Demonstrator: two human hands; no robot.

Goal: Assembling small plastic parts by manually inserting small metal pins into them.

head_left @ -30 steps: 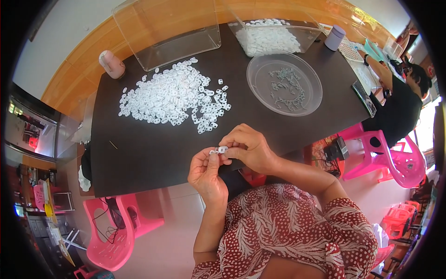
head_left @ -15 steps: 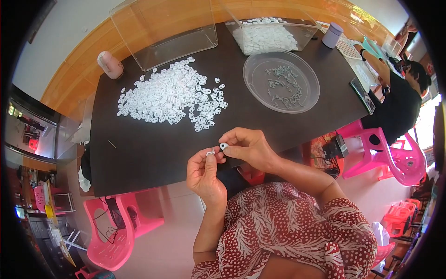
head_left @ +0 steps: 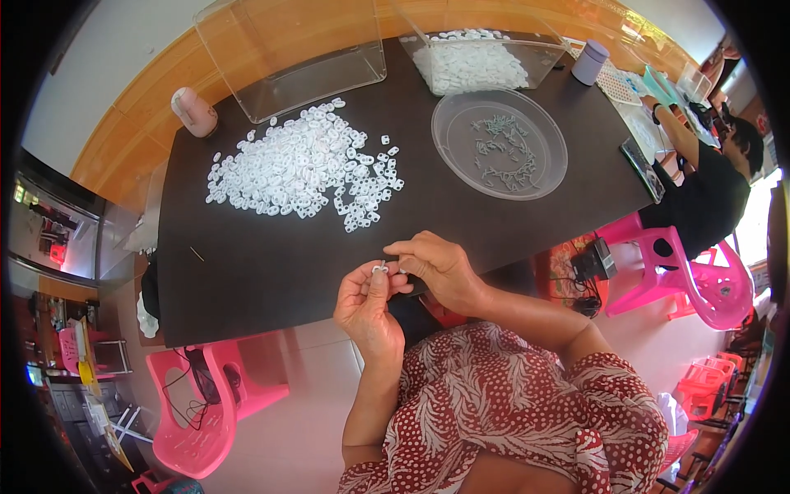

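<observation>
Just off the near edge of the dark table, my left hand [head_left: 370,311] pinches a small white plastic piece [head_left: 379,268] between thumb and fingers. Close beside it, my right hand [head_left: 444,273] has its fingers bent together, and a sliver of white shows under its thumb; most of what it grips is hidden. Ahead lies a large heap of small white oval plastic pieces [head_left: 280,165], each with holes. A smaller cluster of squarish white pieces [head_left: 362,193] spreads at its right side. A round clear tray [head_left: 539,185] further right carries several thin grey-green pins [head_left: 506,148].
Along the back stand a clear plastic box [head_left: 309,103] and another clear bin [head_left: 535,53] filled with white pieces. A pink bottle [head_left: 195,114], a lilac cup [head_left: 589,62] and a phone [head_left: 642,169] are on the table. A person in black [head_left: 708,198] sits at right; pink chairs [head_left: 193,436] stand nearby.
My right hand has turned and come in closer to the left, so the white piece in its fingers is now mostly covered. My left hand has shifted slightly right, still pinching its piece.
</observation>
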